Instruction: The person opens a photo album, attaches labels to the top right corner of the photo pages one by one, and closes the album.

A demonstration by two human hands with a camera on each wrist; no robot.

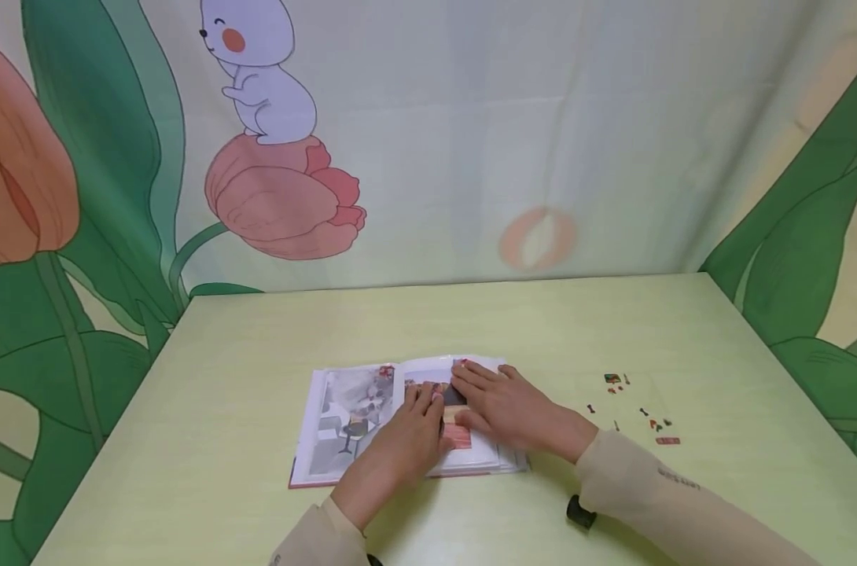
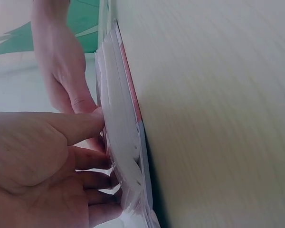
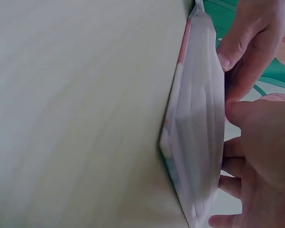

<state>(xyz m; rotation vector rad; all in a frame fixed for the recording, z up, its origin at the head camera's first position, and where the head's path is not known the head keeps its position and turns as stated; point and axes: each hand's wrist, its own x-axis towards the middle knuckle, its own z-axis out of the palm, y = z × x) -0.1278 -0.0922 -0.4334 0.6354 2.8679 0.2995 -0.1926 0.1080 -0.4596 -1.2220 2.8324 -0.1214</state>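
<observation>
An open picture book [image 1: 328, 460] lies flat on the pale table, with grey artwork on its left page and a colourful picture on the right page [image 1: 481, 454]. My left hand [image 1: 402, 442] touches the right page near the spine, fingertips down. Spread over that page's upper right part, my right hand [image 1: 515, 409] presses on it with fairly straight fingers. Both thumbs come close together over the picture. In the left wrist view, the stacked page edges [image 2: 115, 104] show beneath the fingertips. Whatever lies directly under the fingers is hidden.
On the table [image 1: 244, 346], right of the book, lie several tiny printed pieces [image 1: 667, 441], apparently on a clear sheet whose outline is faint. A curtain [image 1: 443, 157] with a rabbit and tulips hangs behind the table's far edge.
</observation>
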